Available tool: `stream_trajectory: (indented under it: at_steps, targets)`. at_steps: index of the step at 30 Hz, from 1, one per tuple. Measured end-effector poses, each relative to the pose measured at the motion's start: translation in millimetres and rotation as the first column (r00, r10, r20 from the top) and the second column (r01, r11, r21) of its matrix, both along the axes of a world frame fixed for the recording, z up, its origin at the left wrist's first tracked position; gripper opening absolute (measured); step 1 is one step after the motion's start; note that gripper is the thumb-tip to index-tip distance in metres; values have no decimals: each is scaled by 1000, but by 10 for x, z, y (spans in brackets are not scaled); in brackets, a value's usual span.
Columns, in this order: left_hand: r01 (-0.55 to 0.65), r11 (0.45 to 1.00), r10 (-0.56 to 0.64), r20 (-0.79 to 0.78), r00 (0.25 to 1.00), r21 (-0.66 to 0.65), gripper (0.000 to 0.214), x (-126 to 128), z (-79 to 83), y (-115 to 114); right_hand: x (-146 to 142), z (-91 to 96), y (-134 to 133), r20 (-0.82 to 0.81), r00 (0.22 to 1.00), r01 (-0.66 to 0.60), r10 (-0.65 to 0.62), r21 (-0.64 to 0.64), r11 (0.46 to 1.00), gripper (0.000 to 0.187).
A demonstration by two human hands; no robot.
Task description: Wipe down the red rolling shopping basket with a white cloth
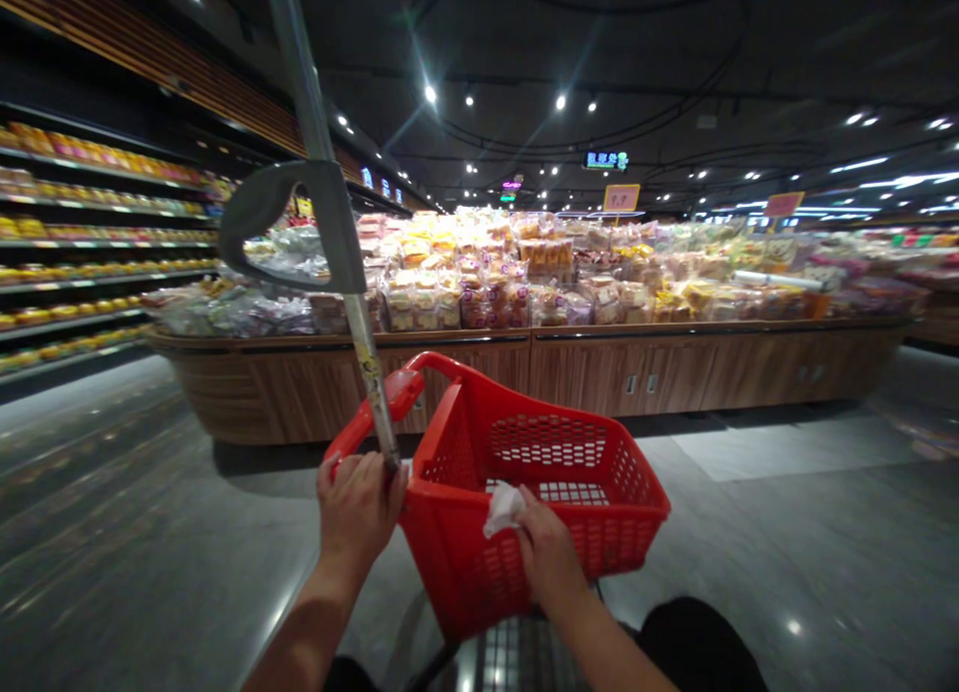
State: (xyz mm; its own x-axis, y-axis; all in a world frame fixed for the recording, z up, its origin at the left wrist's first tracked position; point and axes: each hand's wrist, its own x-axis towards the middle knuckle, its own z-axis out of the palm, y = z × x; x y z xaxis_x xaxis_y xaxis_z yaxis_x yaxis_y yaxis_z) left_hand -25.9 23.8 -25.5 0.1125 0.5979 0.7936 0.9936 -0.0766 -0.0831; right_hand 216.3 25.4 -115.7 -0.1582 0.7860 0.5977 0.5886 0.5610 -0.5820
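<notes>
A red plastic shopping basket (569, 472) rides in front of me, and it looks empty. My left hand (358, 507) is closed around the base of a grey metal pole (330, 223) at the basket's left corner. The pole rises steeply and carries a grey curved handle piece (259, 208). My right hand (545, 552) grips the near rim of the basket and pinches a crumpled white tissue (501, 507) against it. The basket's red handle (390, 402) lies folded along the left side.
A long wooden display island (674, 367) piled with bagged bread and pastries (524, 268) stands straight ahead. Shelves of packaged goods (90, 243) line the left wall. Shiny grey floor (786, 532) stretches left and right. Yellow price signs (621, 197) hang above.
</notes>
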Motion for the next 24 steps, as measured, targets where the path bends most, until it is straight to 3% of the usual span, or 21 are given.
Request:
stream_trajectory:
  at_steps: [3,9,17,20,24]
  targets:
    - [0,1000,0,7,1000,24,21,34,-3,12,136,-4,-11,18,1000,18,-19,18,1000,31]
    - [15,1000,-15,19,1000,23,21,81,8,5,-49,266,36,-146,989,36,-9,184,982,26]
    - [-1,1000,0,19,1000,13,21,77,-8,16,-11,255,126,-192,981,31,-17,71,997,32]
    - [0,1000,0,22,1000,9,23,92,-2,11,106,397,169,-222,974,56,-35,87,995,30]
    - [0,999,0,25,1000,32,23,95,-6,19,101,582,246,-230,962,185,-149,147,972,25]
